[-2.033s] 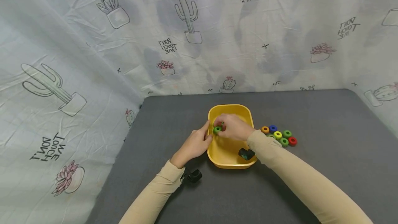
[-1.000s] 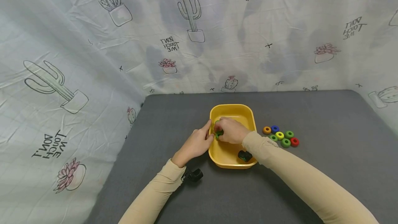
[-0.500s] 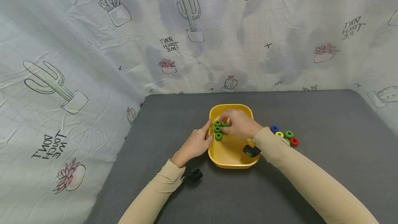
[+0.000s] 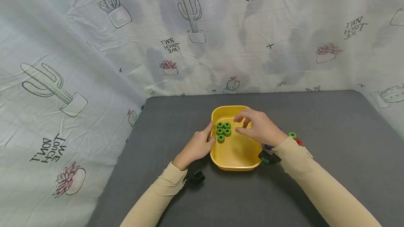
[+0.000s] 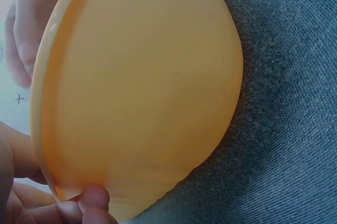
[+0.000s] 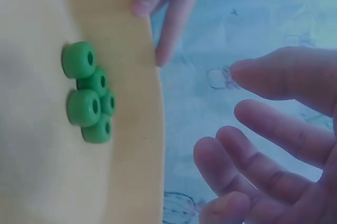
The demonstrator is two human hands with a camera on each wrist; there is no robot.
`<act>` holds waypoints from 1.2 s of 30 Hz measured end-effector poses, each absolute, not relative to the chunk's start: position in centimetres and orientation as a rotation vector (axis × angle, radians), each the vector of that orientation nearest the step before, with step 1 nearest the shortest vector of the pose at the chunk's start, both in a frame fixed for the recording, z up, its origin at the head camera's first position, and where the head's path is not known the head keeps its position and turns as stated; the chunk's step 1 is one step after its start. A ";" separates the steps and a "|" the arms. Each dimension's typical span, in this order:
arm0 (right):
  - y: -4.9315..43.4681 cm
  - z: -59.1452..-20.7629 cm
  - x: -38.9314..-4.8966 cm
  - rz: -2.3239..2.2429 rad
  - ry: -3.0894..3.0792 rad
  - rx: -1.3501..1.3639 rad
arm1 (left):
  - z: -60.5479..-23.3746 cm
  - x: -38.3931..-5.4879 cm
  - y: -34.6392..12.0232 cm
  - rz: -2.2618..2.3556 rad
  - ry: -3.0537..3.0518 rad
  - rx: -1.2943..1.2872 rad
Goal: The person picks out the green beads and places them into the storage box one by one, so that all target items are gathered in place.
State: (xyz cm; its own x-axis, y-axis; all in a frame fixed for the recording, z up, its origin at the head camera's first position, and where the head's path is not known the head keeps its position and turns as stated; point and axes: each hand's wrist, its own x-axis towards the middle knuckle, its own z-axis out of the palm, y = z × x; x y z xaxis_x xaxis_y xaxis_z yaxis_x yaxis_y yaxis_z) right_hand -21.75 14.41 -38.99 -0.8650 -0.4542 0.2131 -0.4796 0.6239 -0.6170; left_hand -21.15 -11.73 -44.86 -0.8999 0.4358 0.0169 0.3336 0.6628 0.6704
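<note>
A yellow plastic bin (image 4: 235, 157) stands on the dark table, with several green beads (image 4: 220, 131) grouped against its left wall. My left hand (image 4: 199, 145) holds the bin's left rim; in the left wrist view its fingertips (image 5: 95, 197) bend over the yellow edge. Above the bin's right side is my right hand (image 4: 260, 127), its fingers spread and nothing between them. The right wrist view shows the green beads (image 6: 84, 108) lying together, holes visible, apart from the loosely bent fingers of the right hand (image 6: 279, 155).
To the right of the bin, a green bead (image 4: 292, 135) and a red bead (image 4: 298, 142) show past my right sleeve, which hides most of the other loose beads. A patterned cloth (image 4: 217, 55) hangs behind the grey tabletop (image 4: 176, 122).
My right hand has put green beads down inside the bin, let go and drawn back up to the right. The left hand has stayed at the rim.
</note>
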 end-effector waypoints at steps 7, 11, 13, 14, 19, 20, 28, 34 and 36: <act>16.7 -38.7 -20.3 1.078 -2.749 0.721 | -45.1 -21.0 -11.9 1.057 2.730 0.639; 18.1 -38.7 -19.5 1.078 -2.720 0.710 | -45.2 -21.0 -11.9 1.064 2.725 0.641; 18.8 -38.7 -19.2 1.067 -2.711 0.707 | -45.2 -21.0 -11.9 1.070 2.722 0.641; 19.2 -38.7 -19.0 1.063 -2.710 0.704 | -45.2 -21.0 -11.9 1.073 2.721 0.639; 20.5 -39.0 -18.3 1.036 -2.683 0.690 | -45.2 -21.1 -11.9 1.079 2.715 0.630; 20.8 -39.1 -18.2 1.030 -2.676 0.687 | -45.2 -21.1 -11.9 1.079 2.715 0.629; 22.2 -39.3 -17.4 0.978 -2.635 0.695 | -45.2 -21.1 -11.9 1.084 2.714 0.640; 23.4 -39.8 -17.1 0.918 -2.640 0.679 | -45.0 -21.2 -11.9 1.076 2.722 0.643; 23.8 -40.0 -17.0 0.896 -2.651 0.667 | -45.0 -21.2 -11.8 1.075 2.722 0.640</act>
